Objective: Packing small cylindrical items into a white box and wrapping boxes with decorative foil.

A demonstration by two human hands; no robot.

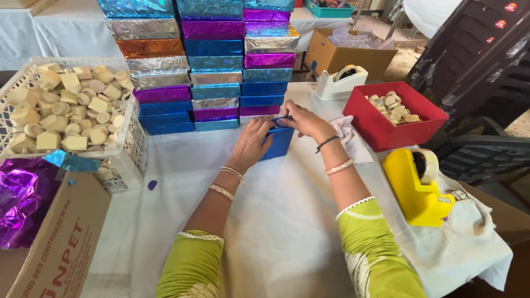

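Observation:
A small box wrapped in shiny blue foil (280, 142) stands on the white tablecloth (276, 221) in front of me. My left hand (251, 142) presses flat against its left side. At the box's top edge my right hand (302, 121) pinches the foil fold. Both wrists carry bangles, and a dark band is on the right one. A white cloth (349, 135) lies just right of my right hand.
Stacks of foil-wrapped boxes (212, 60) in blue, purple, silver and orange rise behind. A white crate of pale soap pieces (66, 105) sits left, with purple foil (22, 198) and a cardboard carton (66, 243). Right: red box (395, 118), yellow tape dispenser (417, 187), white dispenser (339, 83).

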